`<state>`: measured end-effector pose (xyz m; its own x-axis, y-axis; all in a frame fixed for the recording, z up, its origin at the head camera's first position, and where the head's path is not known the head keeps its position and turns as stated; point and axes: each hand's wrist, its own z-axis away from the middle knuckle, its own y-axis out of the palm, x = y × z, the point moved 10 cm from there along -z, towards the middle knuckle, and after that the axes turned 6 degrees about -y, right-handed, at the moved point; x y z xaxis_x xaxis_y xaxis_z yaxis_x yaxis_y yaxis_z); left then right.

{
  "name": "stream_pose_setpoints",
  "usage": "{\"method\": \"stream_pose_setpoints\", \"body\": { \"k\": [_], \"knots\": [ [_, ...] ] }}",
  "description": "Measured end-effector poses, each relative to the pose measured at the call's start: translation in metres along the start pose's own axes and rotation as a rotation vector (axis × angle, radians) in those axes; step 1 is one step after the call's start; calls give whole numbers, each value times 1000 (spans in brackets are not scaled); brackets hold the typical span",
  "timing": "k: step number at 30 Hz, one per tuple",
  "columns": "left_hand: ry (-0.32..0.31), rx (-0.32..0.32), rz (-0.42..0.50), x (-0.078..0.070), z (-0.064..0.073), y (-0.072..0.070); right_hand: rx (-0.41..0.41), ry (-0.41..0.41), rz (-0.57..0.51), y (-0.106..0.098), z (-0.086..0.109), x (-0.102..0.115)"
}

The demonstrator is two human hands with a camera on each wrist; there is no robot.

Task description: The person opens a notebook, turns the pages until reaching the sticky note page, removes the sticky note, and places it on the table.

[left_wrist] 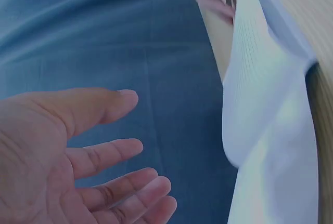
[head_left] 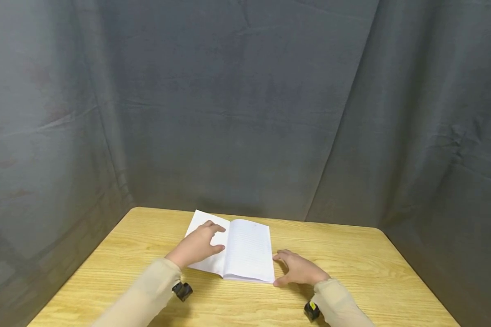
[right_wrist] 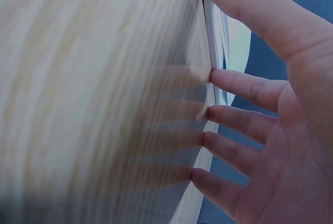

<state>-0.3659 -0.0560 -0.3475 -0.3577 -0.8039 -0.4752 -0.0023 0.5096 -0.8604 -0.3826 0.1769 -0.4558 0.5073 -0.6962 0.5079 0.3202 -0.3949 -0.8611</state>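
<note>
An open notebook [head_left: 249,250] with faintly lined pages lies on the wooden table. Over its left side I see my left hand [head_left: 199,245], fingers spread and holding nothing. The left wrist view shows that hand [left_wrist: 88,156] apart from the white pages [left_wrist: 260,89]. By the notebook's right edge, my right hand [head_left: 298,269] has its thumb at the near right corner. In the right wrist view, the fingertips of this hand [right_wrist: 270,99] rest on the tabletop along the notebook's edge [right_wrist: 210,31], with the fingers fairly straight. Whether the thumb presses the notebook I cannot tell.
The wooden table [head_left: 352,254] has rounded far corners. Grey cloth [head_left: 229,113] hangs behind it and along both sides. Small black devices are strapped at the left wrist [head_left: 182,291] and the right wrist [head_left: 312,310], below pale sleeves.
</note>
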Motion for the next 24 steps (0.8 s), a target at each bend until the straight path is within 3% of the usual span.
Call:
{"method": "stream_pose_setpoints", "body": {
  "k": [7, 12, 18, 24],
  "knots": [
    [79, 82, -1, -27, -8, 33, -3, 1, 5, 1, -2, 0],
    [111, 109, -54, -41, -14, 58, -9, -2, -2, 0, -3, 2],
    [128, 164, -98, -49, -14, 86, -7, -8, -5, 0, -3, 3],
    [128, 192, -122, -52, -13, 101, -6, -2, -12, 0, -1, 2]
  ]
}}
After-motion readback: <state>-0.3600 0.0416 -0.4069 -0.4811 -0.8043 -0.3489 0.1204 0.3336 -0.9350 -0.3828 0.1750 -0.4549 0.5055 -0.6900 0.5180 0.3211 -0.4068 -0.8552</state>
